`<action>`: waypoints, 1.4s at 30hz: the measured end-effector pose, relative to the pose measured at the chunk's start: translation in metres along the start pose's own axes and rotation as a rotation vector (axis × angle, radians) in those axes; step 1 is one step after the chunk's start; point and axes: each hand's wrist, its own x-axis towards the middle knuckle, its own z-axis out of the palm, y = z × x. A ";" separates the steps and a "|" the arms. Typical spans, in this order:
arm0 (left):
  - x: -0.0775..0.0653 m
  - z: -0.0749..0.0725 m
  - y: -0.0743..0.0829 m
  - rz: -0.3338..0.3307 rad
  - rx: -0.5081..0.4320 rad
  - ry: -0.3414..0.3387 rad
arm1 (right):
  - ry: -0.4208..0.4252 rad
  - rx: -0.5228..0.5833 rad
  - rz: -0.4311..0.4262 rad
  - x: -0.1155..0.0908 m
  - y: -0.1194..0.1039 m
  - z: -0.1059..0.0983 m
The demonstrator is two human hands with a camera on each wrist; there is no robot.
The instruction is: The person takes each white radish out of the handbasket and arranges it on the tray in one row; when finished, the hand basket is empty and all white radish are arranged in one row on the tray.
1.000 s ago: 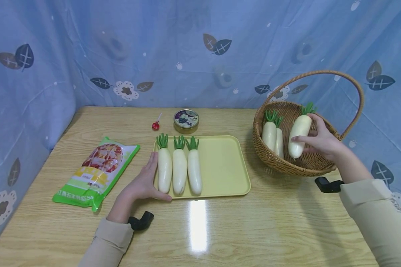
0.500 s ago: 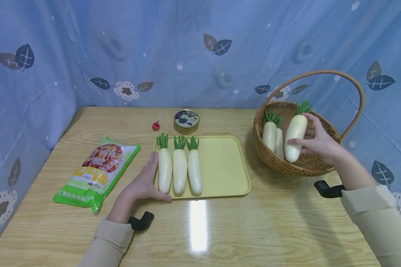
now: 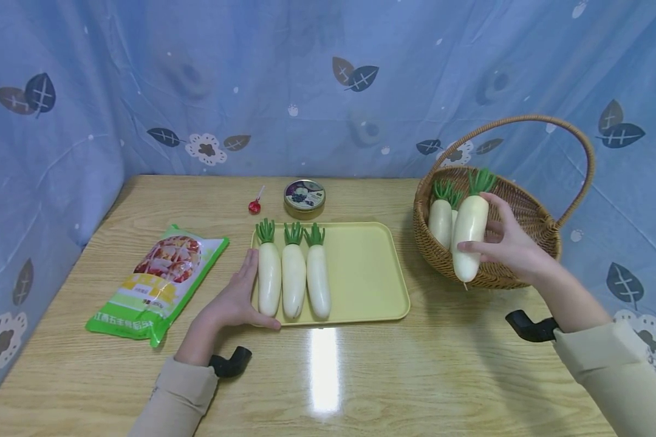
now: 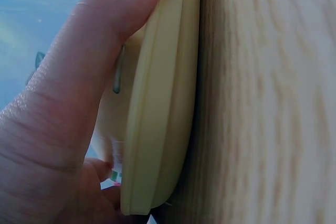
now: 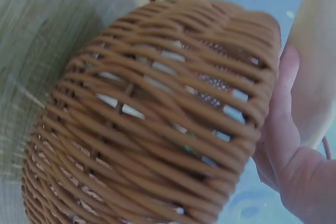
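From the head, holds a white radish in the right hand, with thumb and fingers curled about its right side, and rests the left hand, spread and gripping nothing, round the near-left corner of the yellow tray. Hangs leaves far, tip near, over the near part of the wicker basket, right of two more radishes. Looks stiff, smooth and perhaps slippery (possibly a light imitation, hard to tell); probably best taken round the thick middle, sparing the leaves. At the left wrist, shows thumb against tray rim, beside the wooden table. At the right wrist, shows basket weave in front, with much of the grasp hidden.
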 end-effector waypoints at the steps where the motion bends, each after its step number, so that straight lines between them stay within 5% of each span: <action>1: 0.000 0.000 0.000 -0.004 0.001 -0.001 | -0.001 0.007 -0.007 -0.001 0.000 0.001; 20: -0.001 -0.001 0.002 -0.006 -0.003 0.001 | -0.037 0.030 -0.062 -0.008 -0.012 0.028; 42: -0.001 -0.001 0.001 -0.002 -0.001 -0.001 | -0.182 0.062 -0.107 0.002 -0.012 0.068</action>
